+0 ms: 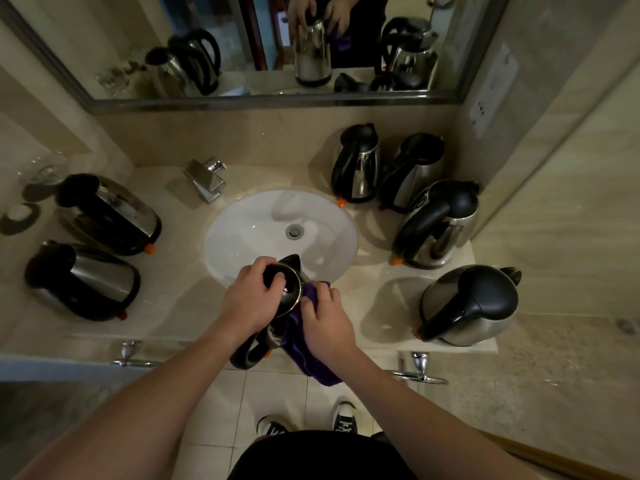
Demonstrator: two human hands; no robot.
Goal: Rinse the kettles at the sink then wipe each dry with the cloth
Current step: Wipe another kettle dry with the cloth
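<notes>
A steel kettle (pixel 289 289) with a black lid and handle stands at the front rim of the white sink (pixel 249 230). My left hand (pixel 251 299) grips its lid from above. My right hand (pixel 325 323) presses a purple cloth (pixel 304 355) against the kettle's right side, and the cloth hangs down past the counter edge. Two more kettles (pixel 107 216) (pixel 83 282) stand on the counter to the left. Several others (pixel 356 164) (pixel 440 223) (pixel 471 306) stand to the right.
A chrome faucet (pixel 204 180) sits behind the sink at the left. A glass (pixel 43 168) and a small round dish (pixel 19 213) stand at the far left. A mirror (pixel 242 46) spans the back wall. Towel-bar brackets (pixel 420 367) stick out below the counter front.
</notes>
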